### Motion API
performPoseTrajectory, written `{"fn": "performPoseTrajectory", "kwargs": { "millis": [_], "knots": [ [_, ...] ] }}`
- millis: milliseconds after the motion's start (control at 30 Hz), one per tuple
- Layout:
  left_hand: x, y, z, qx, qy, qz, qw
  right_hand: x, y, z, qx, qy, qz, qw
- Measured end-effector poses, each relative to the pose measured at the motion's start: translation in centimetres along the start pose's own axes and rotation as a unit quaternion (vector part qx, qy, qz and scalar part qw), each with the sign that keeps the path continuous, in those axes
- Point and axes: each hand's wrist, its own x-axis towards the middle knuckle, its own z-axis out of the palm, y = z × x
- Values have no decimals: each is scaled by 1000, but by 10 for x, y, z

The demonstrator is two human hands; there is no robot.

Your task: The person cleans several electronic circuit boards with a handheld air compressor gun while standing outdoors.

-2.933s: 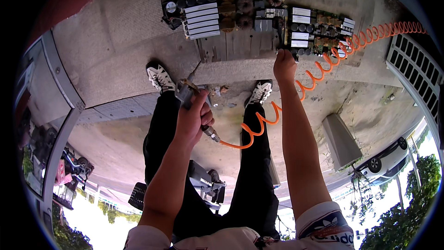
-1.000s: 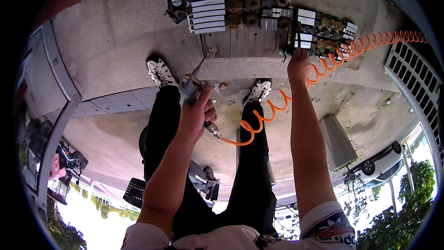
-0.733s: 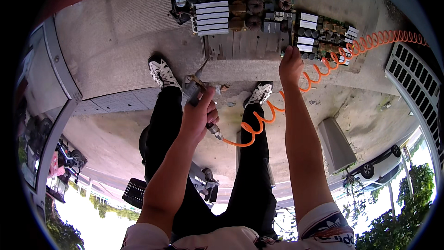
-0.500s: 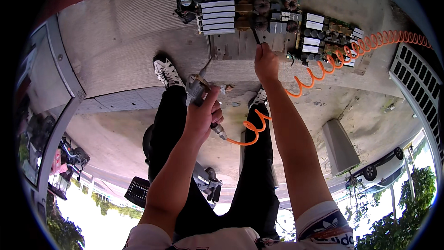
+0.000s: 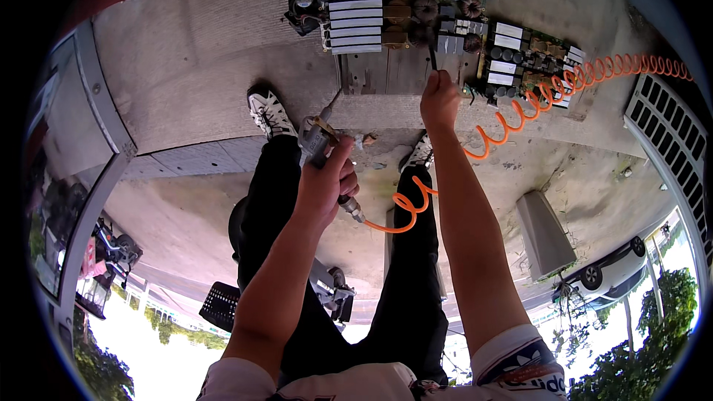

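Note:
My left hand [image 5: 332, 182] is wrapped round an air blow gun [image 5: 318, 141], its thin nozzle pointing up and away toward the boards. An orange coiled air hose [image 5: 407, 203] joins the gun at its lower end. In my right hand [image 5: 441, 102] is a slim black stick-like tool [image 5: 433, 59]; its far end reaches the near edge of a large circuit board [image 5: 355, 27], by the dark wound coils. That tip is too dark to make out. White heat sinks, capacitors and brown transformers crowd this board.
A smaller circuit board [image 5: 529, 67] lies just right of the large one, with the hose [image 5: 518, 117] stretching past it to the far right. A grey metal grille [image 5: 668, 115] stands at right, a framed glass panel [image 5: 74, 156] at left. My shoes [image 5: 269, 113] rest on the concrete.
My right hand has moved a little to the right with the black tool, whose tip has shifted right along the board's near edge. The left hand and blow gun look still.

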Motion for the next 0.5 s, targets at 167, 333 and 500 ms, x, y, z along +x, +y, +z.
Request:
{"fn": "performPoseTrajectory", "kwargs": {
  "millis": [167, 333, 500],
  "knots": [
    [-1, 0, 6, 4, 16, 0, 1000, -17, 17, 5, -13, -45, 24, 999],
    [3, -3, 1, 31, 8, 6, 999, -38, 9, 26, -11, 14, 61, 998],
    [0, -5, 0, 29, 14, 2, 999, -24, 17, 8, -21, 7, 68, 997]
  ]
}}
